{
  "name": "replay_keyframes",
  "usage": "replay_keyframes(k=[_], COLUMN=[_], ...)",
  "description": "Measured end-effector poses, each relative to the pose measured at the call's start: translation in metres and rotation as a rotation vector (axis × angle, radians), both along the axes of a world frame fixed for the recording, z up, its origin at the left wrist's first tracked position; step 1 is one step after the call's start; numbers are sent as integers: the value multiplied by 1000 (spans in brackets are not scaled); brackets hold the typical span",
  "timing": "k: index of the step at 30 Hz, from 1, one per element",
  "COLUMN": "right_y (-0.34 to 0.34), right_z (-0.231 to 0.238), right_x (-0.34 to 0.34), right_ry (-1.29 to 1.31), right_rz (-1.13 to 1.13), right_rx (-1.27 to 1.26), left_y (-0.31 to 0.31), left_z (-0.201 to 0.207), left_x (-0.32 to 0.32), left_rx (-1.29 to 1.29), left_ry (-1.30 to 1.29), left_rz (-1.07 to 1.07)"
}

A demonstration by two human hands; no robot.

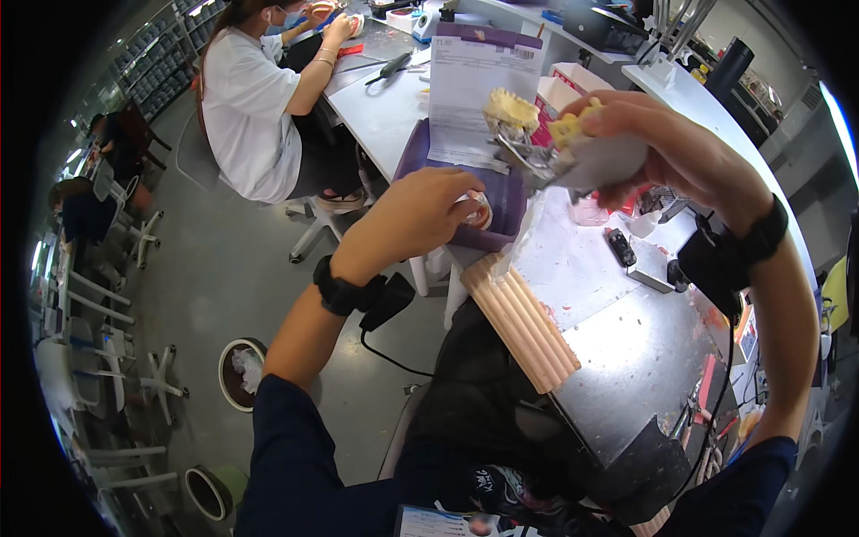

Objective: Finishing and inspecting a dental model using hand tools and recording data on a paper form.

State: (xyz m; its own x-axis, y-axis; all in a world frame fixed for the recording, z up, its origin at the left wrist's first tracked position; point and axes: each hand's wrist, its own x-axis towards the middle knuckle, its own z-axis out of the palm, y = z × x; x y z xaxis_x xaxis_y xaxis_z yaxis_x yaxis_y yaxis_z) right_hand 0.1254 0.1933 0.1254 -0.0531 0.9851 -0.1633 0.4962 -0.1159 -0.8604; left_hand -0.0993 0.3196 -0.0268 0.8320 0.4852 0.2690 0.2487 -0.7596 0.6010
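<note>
My right hand (667,143) is raised above the bench, its fingers closed around a metal dental articulator (535,161). Yellowish plaster dental casts (510,112) are mounted on the articulator, which is tilted and a little blurred. Inside a purple box (411,159), my left hand (413,213) has its fingers curled over a small rounded pink-orange and white thing (481,215), mostly covered by the fingers. A printed paper sheet (474,98) stands up against the box's raised lid.
Ridged wooden strips (523,322) lie at the bench's near edge, by my lap. A black handheld device (619,248) and a small metal box (651,268) rest on the bench. Pliers and tools (693,407) lie lower right. A co-worker in white (255,116) sits at the far left.
</note>
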Motion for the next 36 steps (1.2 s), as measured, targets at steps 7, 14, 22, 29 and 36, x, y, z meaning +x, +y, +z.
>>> replay_keyframes(k=[7,14,22,29,36], right_y=[15,-16,-97,-138,-157], right_z=[-13,-16,-46,-90,-113], right_x=[2,30,38,39,32], right_ry=[-55,19,-349,-417,-450], right_rz=[18,-65,-95,53,68], right_rx=[-42,8,-47,71,125], left_y=[-9,46,68,74,-3], left_z=[7,-2,-3,4,75], left_x=[5,19,44,22,33], left_rx=[61,122,202,307,-376], left_ry=[329,309,484,336,44], left_rz=[-104,-233,-501,-316,-382])
